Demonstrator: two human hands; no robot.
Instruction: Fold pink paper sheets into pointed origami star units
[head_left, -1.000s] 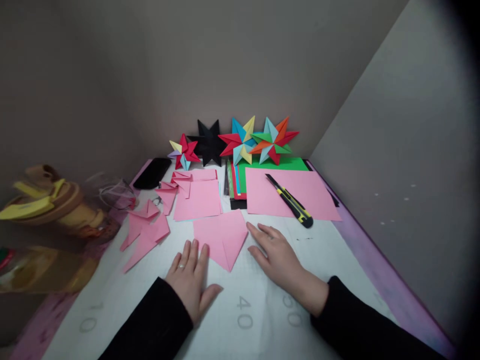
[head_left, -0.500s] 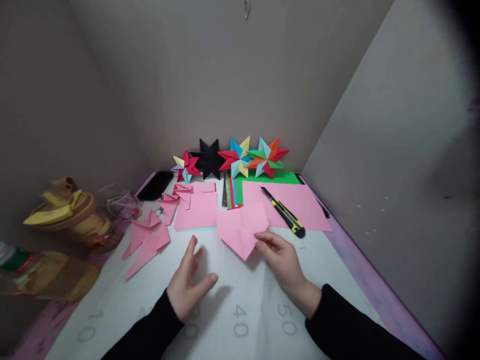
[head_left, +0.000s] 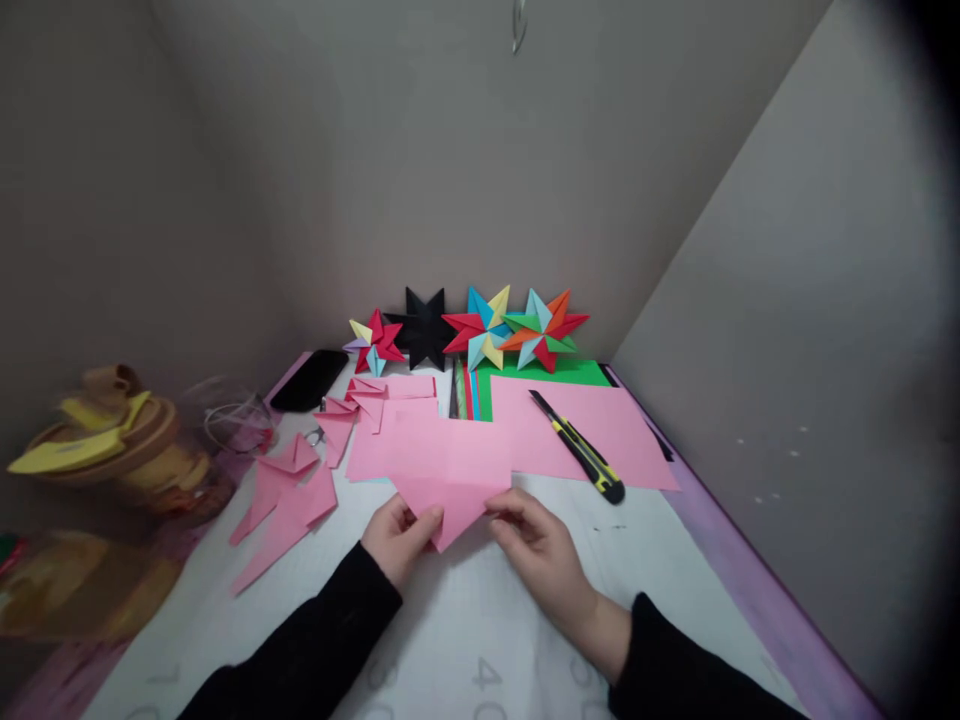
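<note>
A folded sheet of pink paper (head_left: 450, 490) is held just above the white mat, its pointed end toward me and its wide part away. My left hand (head_left: 401, 535) pinches it near the point, thumb on top and fingers underneath. On the other side, my right hand (head_left: 536, 550) has curled fingers at the paper's slanted right edge. Its fingertips touch that edge, with the thumb slightly below. Several folded pink paper pieces (head_left: 289, 490) lie to the left of my hands. Beyond the held paper are flat pink sheets (head_left: 585, 425).
A box cutter (head_left: 577, 445) rests on the pink sheets at right. Against the wall lean several paper stars (head_left: 487, 328), including a black star (head_left: 425, 328). A black phone (head_left: 310, 380) lies at the back left, with a brown and yellow container (head_left: 112, 440) nearer on the left.
My left hand has moved from free above the mat onto the paper and closed on it. The pink paper has come nearer and left and shows a smoother face.
</note>
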